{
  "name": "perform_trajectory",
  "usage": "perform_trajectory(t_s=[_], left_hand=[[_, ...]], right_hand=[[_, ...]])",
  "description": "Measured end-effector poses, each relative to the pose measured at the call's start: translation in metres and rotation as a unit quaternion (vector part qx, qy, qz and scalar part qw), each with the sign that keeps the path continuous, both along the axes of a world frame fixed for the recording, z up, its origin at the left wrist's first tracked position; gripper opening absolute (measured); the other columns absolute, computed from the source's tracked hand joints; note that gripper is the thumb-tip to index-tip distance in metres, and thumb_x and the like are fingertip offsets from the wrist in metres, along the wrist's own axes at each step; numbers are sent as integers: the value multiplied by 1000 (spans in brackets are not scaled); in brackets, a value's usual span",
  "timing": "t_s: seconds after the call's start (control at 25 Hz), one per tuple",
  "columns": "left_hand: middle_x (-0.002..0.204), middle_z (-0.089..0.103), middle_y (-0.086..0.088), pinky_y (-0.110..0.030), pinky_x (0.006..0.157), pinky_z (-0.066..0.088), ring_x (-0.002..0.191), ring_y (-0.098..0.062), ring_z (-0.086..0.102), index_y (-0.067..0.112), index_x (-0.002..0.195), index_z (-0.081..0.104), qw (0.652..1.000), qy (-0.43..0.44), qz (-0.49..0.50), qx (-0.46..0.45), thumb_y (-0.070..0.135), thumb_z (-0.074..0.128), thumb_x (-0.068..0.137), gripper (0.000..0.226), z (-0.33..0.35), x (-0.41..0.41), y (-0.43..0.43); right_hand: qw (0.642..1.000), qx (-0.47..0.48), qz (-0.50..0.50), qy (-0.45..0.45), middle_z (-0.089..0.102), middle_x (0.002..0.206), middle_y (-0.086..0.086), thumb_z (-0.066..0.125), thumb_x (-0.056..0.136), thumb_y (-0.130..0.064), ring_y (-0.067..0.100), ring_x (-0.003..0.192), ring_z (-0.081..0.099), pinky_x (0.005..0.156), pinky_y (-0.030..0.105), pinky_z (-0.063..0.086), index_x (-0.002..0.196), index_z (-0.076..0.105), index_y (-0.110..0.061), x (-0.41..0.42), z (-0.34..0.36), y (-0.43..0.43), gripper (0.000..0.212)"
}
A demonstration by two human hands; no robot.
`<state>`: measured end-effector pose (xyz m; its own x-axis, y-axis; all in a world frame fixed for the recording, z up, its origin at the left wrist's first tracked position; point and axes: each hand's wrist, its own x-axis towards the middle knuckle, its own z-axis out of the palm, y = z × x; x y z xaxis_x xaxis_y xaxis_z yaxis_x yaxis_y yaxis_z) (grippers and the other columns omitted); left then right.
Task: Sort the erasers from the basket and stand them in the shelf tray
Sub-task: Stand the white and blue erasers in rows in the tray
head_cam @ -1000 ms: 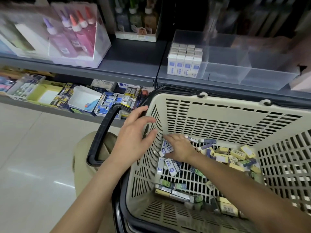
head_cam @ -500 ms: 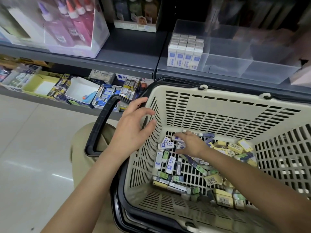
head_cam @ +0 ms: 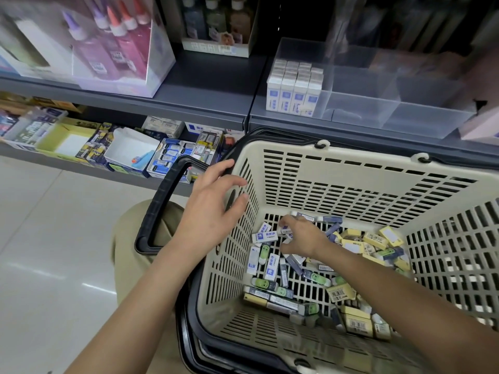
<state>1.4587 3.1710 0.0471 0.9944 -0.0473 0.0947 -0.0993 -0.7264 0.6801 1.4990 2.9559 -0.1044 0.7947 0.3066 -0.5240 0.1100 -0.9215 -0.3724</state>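
While the right hand (head_cam: 299,237) digs among the loose erasers (head_cam: 272,263) at the bottom of the basket (head_cam: 351,160), the step in hand looks like picking. Its fingers curl down over a white-and-blue one near the far wall, but whether they already pinch it cannot be told. The left hand (head_cam: 213,211) lies spread and relaxed against the basket's left rim, beside the black handle (head_cam: 162,211), holding nothing. The next move likely calls for a firm pinch on one small block, a lift over the rim, and setting it upright in the clear tray (head_cam: 391,114) on the shelf (head_cam: 210,85), beside the white-and-blue stock (head_cam: 294,90) standing in its left compartment. The basket is cream slotted plastic. The erasers are small sleeved bricks in white, yellow, green and dark colours, lying jumbled. The tray's walls are smooth and see-through.
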Motion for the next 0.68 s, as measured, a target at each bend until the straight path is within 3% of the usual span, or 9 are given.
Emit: perform_trajectory(t_s=[0.12, 0.2, 0.24, 0.28, 0.36, 0.44, 0.52, 0.6, 0.68], left_hand=[[133, 46, -1, -25, 106, 26, 127, -15, 38, 17, 109, 63, 995, -96, 1, 16, 19, 60, 87, 22, 9, -9, -9], [130, 48, 5, -24, 103, 34, 123, -3, 42, 23, 116, 57, 992, -46, -4, -120, 23, 58, 87, 29, 11, -18, -31], [133, 48, 7, -23, 102, 36, 121, 0, 42, 26, 122, 51, 976, 39, 19, -214, 26, 58, 89, 34, 11, -22, -46], [138, 45, 7, -25, 101, 37, 122, -1, 41, 28, 128, 46, 934, 157, 66, -314, 31, 57, 91, 39, 11, -24, -62], [142, 43, 3, -43, 96, 40, 123, -13, 44, 26, 130, 47, 789, 373, 165, -459, 45, 51, 92, 43, 8, -22, -89], [130, 56, -5, -52, 88, 46, 117, -23, 54, 21, 123, 56, 685, 449, 188, -542, 56, 40, 92, 49, 2, -15, -103], [106, 70, -9, -42, 75, 56, 97, -22, 67, 15, 106, 65, 626, 440, 182, -618, 60, 32, 92, 58, 0, -9, -109], [84, 72, -11, -32, 63, 57, 77, -22, 70, 11, 90, 68, 598, 422, 179, -657, 60, 39, 90, 57, 1, -6, -109], [75, 69, -10, -30, 58, 56, 68, -21, 69, 9, 85, 65, 625, 397, 161, -652, 47, 57, 86, 39, 4, -8, -107]], right_hand=[[986, 133, -100, -6, 52, 114, 5, 70, 74, -28, 12, 60, 54, 58, 27, 46, 114, 46, -30, -5, 26, -9, 47], [954, 249, -168, -3, 62, 97, 3, 72, 74, -23, 9, 49, 53, 47, 25, 45, 102, 49, -37, -8, 54, -15, 39], [934, 301, -192, -8, 64, 88, 2, 72, 73, -22, 7, 48, 54, 44, 22, 45, 98, 50, -40, -10, 69, -16, 38], [915, 346, -207, -16, 64, 82, 1, 72, 73, -21, 5, 48, 56, 45, 20, 45, 96, 51, -40, -13, 84, -16, 37], [882, 409, -232, -33, 60, 80, 0, 73, 73, -23, 0, 51, 57, 47, 16, 44, 98, 54, -39, -22, 109, -13, 35], [872, 423, -241, -53, 61, 86, -1, 73, 76, -27, -3, 62, 59, 55, 17, 48, 103, 54, -38, -33, 128, -7, 34], [897, 381, -202, -93, 61, 104, -6, 64, 84, -33, -2, 86, 58, 77, 21, 48, 117, 52, -34, -43, 141, -6, 36], [942, 280, -107, -151, 49, 127, -8, 46, 93, -37, 3, 113, 44, 99, 22, 34, 140, 37, -23, -55, 146, -7, 49], [952, 215, 0, -218, 36, 139, -7, 34, 95, -43, 5, 123, 29, 107, 25, 25, 146, 24, -19, -69, 147, -5, 57]])
